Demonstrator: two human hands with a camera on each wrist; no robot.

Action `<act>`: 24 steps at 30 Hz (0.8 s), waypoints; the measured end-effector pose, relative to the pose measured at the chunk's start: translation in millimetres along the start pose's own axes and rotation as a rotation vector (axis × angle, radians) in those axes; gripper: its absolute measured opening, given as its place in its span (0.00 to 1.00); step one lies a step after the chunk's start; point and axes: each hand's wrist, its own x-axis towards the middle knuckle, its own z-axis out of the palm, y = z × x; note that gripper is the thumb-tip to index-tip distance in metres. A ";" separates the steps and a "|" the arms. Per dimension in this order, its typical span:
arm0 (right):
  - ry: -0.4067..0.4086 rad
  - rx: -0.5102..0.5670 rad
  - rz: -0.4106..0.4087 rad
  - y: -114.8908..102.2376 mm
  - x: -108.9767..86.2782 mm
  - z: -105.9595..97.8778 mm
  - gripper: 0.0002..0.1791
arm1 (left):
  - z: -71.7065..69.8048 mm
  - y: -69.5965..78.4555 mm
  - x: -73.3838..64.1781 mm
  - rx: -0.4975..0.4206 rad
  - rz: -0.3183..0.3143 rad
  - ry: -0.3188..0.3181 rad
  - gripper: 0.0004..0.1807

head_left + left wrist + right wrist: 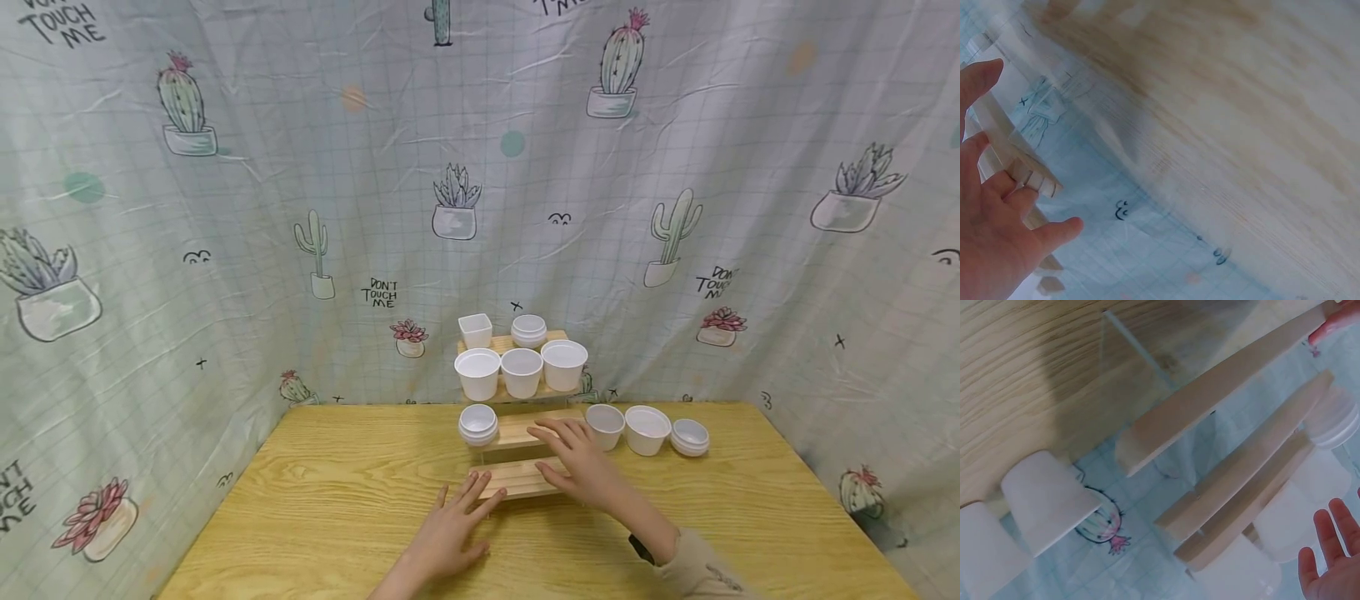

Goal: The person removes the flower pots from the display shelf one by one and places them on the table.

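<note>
A stepped wooden display stand [521, 479] with several tiers stands on the table. My left hand [447, 533] is spread, its fingertips at the left end of the lowest tier; the left wrist view shows these fingers [1022, 203] against the wood. Over the right part of the two lower tiers, my right hand [588, 471] reaches with extended fingers and holds nothing. A small white jar [477, 425] sits at the left of the tier above the lowest. Higher up are three white cups [521, 372] in a row, then a square cup [476, 331] and another round jar [528, 331] on top.
Right of the stand, on the wood-grain table [337, 492], are a white cup [604, 427], a wider cup [647, 430] and a low jar [689, 437]. A cactus-print curtain [510, 250] hangs behind and along both sides.
</note>
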 end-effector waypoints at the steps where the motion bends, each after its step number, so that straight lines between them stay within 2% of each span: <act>1: 0.001 -0.002 0.001 -1.5 1.4 0.6 0.30 | 0.1 -0.2 0.1 0.000 0.000 -0.001 0.41; 10: -0.022 0.014 -0.012 -12.9 14.3 5.6 0.31 | 1.9 -0.3 0.2 0.009 0.004 0.007 0.41; 17: -0.041 0.050 -0.061 -17.8 25.4 16.3 0.30 | 1.6 0.1 -0.2 0.019 0.003 0.007 0.41; 24: -0.101 0.062 -0.073 -20.3 35.1 23.6 0.29 | 2.2 0.7 -0.6 0.022 0.012 0.011 0.42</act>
